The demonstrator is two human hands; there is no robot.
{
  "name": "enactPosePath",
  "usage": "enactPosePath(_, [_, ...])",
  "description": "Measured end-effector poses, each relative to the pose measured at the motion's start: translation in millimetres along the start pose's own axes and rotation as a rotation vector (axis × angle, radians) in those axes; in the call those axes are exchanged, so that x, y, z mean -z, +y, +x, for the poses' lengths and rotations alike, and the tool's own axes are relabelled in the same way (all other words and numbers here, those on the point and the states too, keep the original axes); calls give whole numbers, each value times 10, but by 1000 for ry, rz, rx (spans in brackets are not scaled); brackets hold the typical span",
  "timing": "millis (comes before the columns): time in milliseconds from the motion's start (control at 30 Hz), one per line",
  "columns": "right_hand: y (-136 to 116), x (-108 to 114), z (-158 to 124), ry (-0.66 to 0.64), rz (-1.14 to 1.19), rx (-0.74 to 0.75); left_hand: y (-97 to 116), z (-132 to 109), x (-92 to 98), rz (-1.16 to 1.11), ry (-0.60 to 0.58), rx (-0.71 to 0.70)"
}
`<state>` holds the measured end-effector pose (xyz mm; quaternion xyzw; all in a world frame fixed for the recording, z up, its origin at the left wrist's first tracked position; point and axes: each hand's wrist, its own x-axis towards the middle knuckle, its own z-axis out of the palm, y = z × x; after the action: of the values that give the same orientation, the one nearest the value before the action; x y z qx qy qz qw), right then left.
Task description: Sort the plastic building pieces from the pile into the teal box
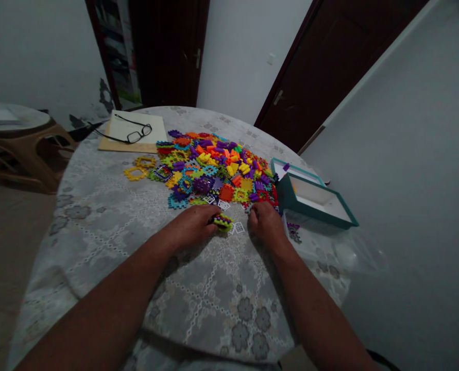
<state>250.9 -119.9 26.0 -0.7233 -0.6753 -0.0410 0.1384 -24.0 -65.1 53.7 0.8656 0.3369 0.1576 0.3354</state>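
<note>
A heap of colourful plastic interlocking pieces (214, 165) lies on a round table covered with a grey patterned cloth (109, 221). My left hand (192, 224) rests on the cloth just in front of the heap, its fingers closed on a small assembled yellow-green and purple block (223, 222). My right hand (266, 221) lies a little to the right, fingers curled at the heap's near edge; what they touch is hidden. Small white grid pieces (237, 228) lie between the two hands.
A teal box (316, 203) with a white inside stands open right of the heap, its lid (294, 170) behind it. Glasses (131, 135) lie on a beige board at the table's far left. A brown plastic stool (24, 149) stands left; dark doors behind.
</note>
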Motion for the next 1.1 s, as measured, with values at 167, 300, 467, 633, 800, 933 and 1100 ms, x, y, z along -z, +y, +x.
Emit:
enactPosePath(167, [-11,-44,-32,19,17,34,-15,-4,5,-3,5,3])
enactPosePath(300, [-8,-69,-9,16,10,-7,-6,-7,4,-12,20,41])
enactPosePath(467, [8,-82,-15,55,35,-17,-9,-8,-4,-30,14,62])
enactPosePath(633, [27,-102,-37,68,11,13,9,-13,22,-50,7,95])
enactPosePath(800, [44,-94,-5,122,-32,16,34,-19,42,-70,17,110])
enactPosePath(933, [45,-11,25,150,-71,-57,33,-19,40,-24,13,107])
enactPosePath(1100, [-118,98,-35,216,41,18,18,-21,25,-25,26,52])
